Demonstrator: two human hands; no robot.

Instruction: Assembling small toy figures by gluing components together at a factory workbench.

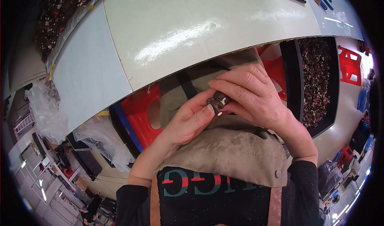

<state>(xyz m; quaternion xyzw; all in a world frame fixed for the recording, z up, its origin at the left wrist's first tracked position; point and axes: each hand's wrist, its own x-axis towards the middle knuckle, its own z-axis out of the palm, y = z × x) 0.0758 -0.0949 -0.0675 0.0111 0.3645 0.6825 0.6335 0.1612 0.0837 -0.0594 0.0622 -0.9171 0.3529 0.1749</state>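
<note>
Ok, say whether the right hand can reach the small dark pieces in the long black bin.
Probably yes: the pieces lie uncovered in the bin, though the right hand is busy at a dark, cream-marked object.

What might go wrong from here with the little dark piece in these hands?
The small dark piece is pinched under the thumb of the left hand, so it might slip. It is held short of the table, so it could fall onto the apron. The right hand overlaps it closely and might bump it.
</note>
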